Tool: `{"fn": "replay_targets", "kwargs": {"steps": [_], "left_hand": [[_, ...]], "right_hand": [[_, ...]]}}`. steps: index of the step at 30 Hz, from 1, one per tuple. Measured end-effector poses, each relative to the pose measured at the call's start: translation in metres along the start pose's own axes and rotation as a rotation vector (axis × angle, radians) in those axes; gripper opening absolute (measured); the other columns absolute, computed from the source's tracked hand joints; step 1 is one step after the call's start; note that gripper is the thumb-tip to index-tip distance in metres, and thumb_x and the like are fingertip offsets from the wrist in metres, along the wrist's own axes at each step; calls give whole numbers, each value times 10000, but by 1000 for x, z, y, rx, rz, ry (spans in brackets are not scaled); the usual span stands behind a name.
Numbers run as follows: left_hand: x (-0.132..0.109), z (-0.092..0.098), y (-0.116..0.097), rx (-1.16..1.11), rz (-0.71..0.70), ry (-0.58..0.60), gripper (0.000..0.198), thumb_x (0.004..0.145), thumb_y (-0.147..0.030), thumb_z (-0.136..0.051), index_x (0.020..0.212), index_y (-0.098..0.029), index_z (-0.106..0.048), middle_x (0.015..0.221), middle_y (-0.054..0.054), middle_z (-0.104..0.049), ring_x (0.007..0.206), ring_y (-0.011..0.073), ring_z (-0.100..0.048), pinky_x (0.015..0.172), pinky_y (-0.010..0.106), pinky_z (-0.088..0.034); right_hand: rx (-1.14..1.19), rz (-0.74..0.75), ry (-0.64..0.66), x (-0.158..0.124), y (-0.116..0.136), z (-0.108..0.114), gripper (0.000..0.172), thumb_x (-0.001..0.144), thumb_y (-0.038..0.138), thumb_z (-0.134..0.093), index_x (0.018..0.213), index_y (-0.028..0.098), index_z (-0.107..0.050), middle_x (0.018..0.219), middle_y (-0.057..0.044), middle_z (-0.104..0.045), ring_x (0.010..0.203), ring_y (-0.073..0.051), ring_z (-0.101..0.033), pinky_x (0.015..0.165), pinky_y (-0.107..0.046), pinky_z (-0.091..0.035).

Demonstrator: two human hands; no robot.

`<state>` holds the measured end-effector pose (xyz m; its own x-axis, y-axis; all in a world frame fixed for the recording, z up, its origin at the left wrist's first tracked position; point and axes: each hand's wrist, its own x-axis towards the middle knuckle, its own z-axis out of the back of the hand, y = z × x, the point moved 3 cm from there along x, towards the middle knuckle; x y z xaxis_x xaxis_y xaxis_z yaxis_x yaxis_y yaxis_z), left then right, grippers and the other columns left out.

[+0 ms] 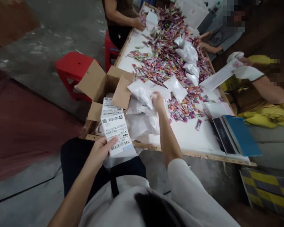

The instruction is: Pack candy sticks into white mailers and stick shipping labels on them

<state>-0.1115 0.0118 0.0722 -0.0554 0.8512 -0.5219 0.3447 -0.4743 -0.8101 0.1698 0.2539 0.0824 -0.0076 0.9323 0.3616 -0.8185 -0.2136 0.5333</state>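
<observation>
My left hand (101,150) grips a strip of white shipping labels (115,126) with barcodes, held over the table's near edge. My right hand (156,100) reaches forward and pinches a white plastic mailer bag (140,91) lying among several white bags piled at the table's near left. Beyond it a large heap of small colourful candy sachets (167,53) covers the white table (189,135).
An open cardboard box (101,83) sits at the table's left corner beside two red stools (72,67). A scale with a blue cover (236,134) stands at the right. Three other people work at the far and right sides; one gloved hand (247,72) holds a white bag.
</observation>
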Motion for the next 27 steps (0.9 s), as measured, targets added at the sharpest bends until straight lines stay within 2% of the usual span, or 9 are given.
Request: {"fn": "replay_targets", "kwargs": {"steps": [2, 5, 7, 9, 11, 15, 20, 24, 27], "left_hand": [[1, -1, -2, 37, -2, 40, 549, 500, -566, -908, 829, -144, -781, 836, 122, -789, 731, 286, -744, 663, 366, -612], [-3, -2, -6, 94, -56, 103, 526, 576, -580, -870, 877, -156, -790, 874, 119, -791, 813, 300, -745, 721, 381, -612], [-10, -2, -7, 145, -108, 158, 475, 648, -569, -832, 903, -171, -793, 916, 112, -793, 879, 306, -741, 769, 388, -609], [-17, -3, -6, 228, -154, 223, 412, 712, -543, -792, 913, -183, -796, 948, 102, -793, 918, 307, -735, 796, 389, -603], [-23, -3, -3, 325, -186, 279, 355, 740, -506, -775, 899, -190, -800, 951, 94, -793, 917, 302, -733, 804, 385, -597], [-21, -1, -2, 209, -139, 287, 462, 584, -519, -874, 876, -173, -785, 905, 110, -789, 831, 306, -737, 744, 378, -601], [-17, -14, -5, -114, 9, 151, 529, 536, -460, -909, 933, -153, -741, 917, 121, -783, 799, 296, -739, 700, 378, -609], [-20, -33, -3, -174, 14, 86, 455, 536, -314, -908, 912, -153, -710, 853, 70, -770, 668, 206, -709, 624, 303, -596], [-17, -35, -2, -193, -37, 50, 432, 519, -276, -904, 845, -150, -652, 574, -41, -626, 370, 64, -465, 343, 168, -382]], "right_hand": [[-85, -149, 144, -5, -8, -7, 407, 920, 349, -484, 1209, 88, -602, 1044, -168, -683, 996, -268, -639, 931, -437, -507], [-245, -294, 90, -25, -3, 25, 585, 842, 376, -642, 1350, 110, -529, 1227, -250, -602, 1120, -362, -604, 960, -536, -474], [-211, -220, -8, -53, 23, 51, 658, 844, 412, -657, 1406, 126, -466, 1243, -244, -580, 1135, -359, -592, 959, -542, -477], [30, -61, 67, -93, 63, 59, 564, 898, 408, -596, 1395, 177, -461, 1086, -146, -646, 995, -275, -638, 887, -454, -531], [356, 94, 292, -139, 107, 49, 523, 930, 378, -560, 1416, 234, -430, 987, -63, -673, 858, -201, -650, 792, -356, -561], [553, 229, 334, -203, 153, 33, 245, 944, 225, -507, 1180, 234, -574, 941, -22, -687, 817, -152, -654, 740, -276, -550], [552, 571, 406, -230, 159, 64, 214, 961, 120, -467, 1042, 238, -627, 899, -23, -677, 834, -136, -653, 746, -250, -539], [474, 568, 263, -236, 149, 104, 245, 967, 128, -471, 955, 247, -685, 948, -44, -642, 866, -136, -651, 747, -262, -550], [436, 377, 124, -236, 115, 140, 128, 922, 253, -607, 890, 276, -728, 1044, -71, -618, 994, -211, -642, 826, -377, -572]]}}
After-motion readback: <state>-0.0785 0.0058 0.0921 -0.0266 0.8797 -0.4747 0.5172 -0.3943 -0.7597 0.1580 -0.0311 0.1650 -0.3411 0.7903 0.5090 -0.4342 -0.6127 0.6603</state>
